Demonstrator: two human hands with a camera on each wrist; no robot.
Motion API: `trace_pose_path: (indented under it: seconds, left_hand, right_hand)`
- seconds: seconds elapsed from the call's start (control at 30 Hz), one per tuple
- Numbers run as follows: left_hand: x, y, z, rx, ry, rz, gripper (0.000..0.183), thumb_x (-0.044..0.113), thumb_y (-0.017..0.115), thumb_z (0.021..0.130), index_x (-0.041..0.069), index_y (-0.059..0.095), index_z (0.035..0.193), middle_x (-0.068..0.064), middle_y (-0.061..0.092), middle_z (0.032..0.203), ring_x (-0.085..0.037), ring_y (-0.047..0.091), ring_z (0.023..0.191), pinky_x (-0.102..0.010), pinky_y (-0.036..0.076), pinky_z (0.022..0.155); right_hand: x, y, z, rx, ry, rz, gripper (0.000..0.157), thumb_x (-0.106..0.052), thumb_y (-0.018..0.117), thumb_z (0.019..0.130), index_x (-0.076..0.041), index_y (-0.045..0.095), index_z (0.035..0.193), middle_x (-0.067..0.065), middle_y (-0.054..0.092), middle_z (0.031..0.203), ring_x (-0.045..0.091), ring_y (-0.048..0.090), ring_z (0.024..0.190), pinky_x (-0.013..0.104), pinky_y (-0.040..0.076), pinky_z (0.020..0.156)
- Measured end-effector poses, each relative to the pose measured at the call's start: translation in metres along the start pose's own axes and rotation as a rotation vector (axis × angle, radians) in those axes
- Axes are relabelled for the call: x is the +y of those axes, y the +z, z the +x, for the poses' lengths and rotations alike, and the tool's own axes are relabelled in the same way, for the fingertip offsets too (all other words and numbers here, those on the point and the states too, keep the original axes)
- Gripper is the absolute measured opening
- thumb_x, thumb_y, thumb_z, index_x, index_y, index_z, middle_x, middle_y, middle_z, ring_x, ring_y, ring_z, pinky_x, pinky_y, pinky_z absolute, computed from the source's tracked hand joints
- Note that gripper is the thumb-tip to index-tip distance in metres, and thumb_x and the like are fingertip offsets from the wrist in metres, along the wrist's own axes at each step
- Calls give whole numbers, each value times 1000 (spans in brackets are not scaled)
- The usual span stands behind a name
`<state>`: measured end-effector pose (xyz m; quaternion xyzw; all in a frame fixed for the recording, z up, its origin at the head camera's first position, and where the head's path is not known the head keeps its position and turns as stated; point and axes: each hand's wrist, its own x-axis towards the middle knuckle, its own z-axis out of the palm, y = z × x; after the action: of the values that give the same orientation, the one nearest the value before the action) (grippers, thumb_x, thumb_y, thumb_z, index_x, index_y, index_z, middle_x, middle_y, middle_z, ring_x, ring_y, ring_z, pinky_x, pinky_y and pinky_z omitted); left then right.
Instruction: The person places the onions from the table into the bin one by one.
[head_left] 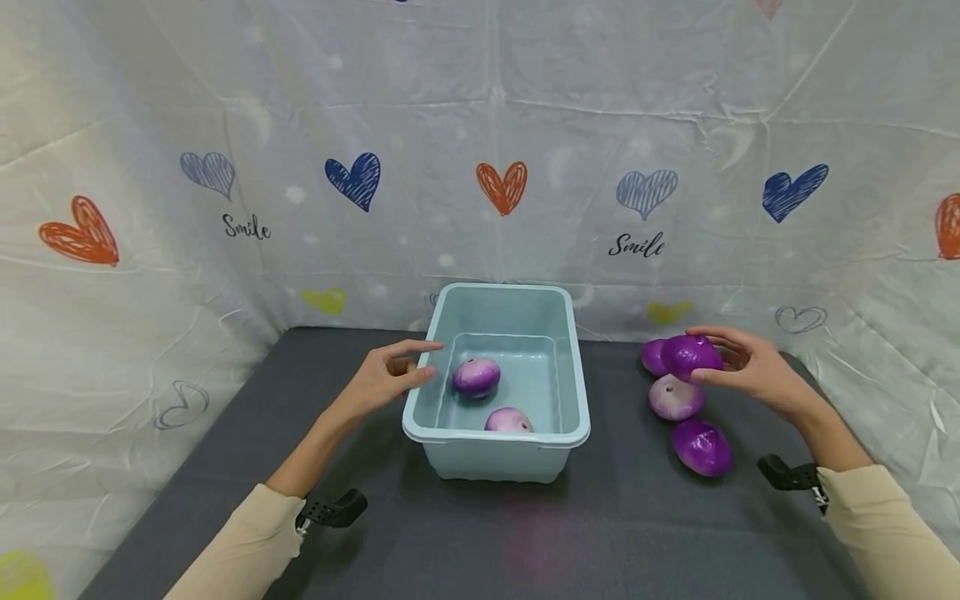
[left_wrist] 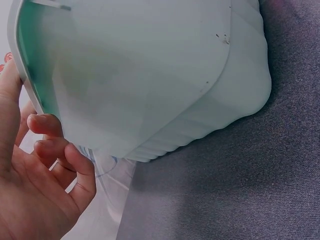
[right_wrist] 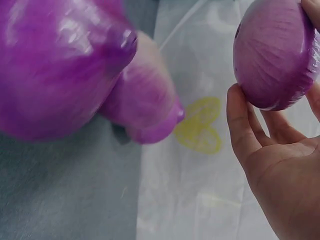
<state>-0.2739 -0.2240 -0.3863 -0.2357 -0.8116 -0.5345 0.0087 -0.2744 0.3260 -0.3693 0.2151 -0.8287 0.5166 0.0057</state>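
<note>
My right hand (head_left: 757,367) grips a glossy purple onion (head_left: 692,357) between thumb and fingers, raised just above other onions on the table's right side. In the right wrist view this onion (right_wrist: 275,55) is held at the fingertips. Below it lie a paler onion (head_left: 677,397) and a deep purple onion (head_left: 702,447); another purple onion (head_left: 652,357) is partly hidden behind. My left hand (head_left: 382,377) is at the left rim of a pale blue plastic tub (head_left: 497,457), thumb and index finger extended to the rim, other fingers loosely bent. Inside sit two onions (head_left: 476,377).
A dark grey cloth (head_left: 622,533) covers the table. Behind and beside it hangs a pale plastic sheet (head_left: 442,75) printed with hearts and the word Smile. Black wrist straps (head_left: 333,508) show on both forearms.
</note>
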Motion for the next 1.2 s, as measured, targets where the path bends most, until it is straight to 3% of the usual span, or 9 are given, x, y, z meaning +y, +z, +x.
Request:
trace_pose_path:
  seconds: [0.13, 0.3, 0.43, 0.6, 0.87, 1.2]
  left_hand:
    - [0, 0, 0, -7, 0, -1, 38, 18, 68, 101, 12, 64, 138, -14, 46, 64, -14, 35, 53, -30, 36, 54]
    - [1, -2, -1, -22, -22, -20, 42, 19, 68, 101, 11, 62, 141, -18, 46, 67, -14, 36, 55, -36, 37, 55]
    - [2, -4, -1, -35, -19, -28, 44, 19, 68, 101, 7, 60, 142, -12, 45, 67, -14, 35, 55, -38, 37, 56]
    - [2, -5, 0, -44, -15, -30, 45, 19, 69, 100, 6, 60, 142, -8, 45, 67, -14, 35, 55, -36, 37, 55]
    - [4, -5, 2, -41, -43, -28, 46, 22, 70, 100, 10, 60, 143, -23, 47, 71, -22, 39, 57, -31, 39, 57]
    - [4, -4, 1, -29, -60, -46, 45, 22, 70, 99, 13, 62, 142, -18, 47, 69, -15, 38, 57, -31, 38, 57]
  right_hand:
    - [-7, 4, 6, 4, 22, -13, 56, -8, 76, 93, -10, 54, 145, 8, 54, 141, 15, 55, 122, 25, 50, 90]
    - [-15, 8, 18, -18, -6, 32, 56, -8, 73, 96, -6, 50, 148, 12, 52, 142, 19, 55, 122, 27, 50, 91]
    - [-24, 13, 27, -20, -21, 51, 57, -7, 72, 96, -6, 49, 148, 12, 52, 143, 22, 54, 123, 26, 49, 92]
    - [-35, 21, 39, -19, -44, 61, 57, -5, 74, 94, -6, 52, 147, 8, 52, 145, 26, 49, 129, 24, 45, 97]
    - [-47, 36, 59, -45, -147, 88, 59, -1, 76, 91, -4, 54, 145, 9, 53, 145, 30, 48, 131, 27, 45, 99]
    - [-61, 57, 81, -91, -197, 122, 59, -4, 77, 90, -5, 55, 145, 8, 53, 144, 29, 49, 131, 32, 48, 98]
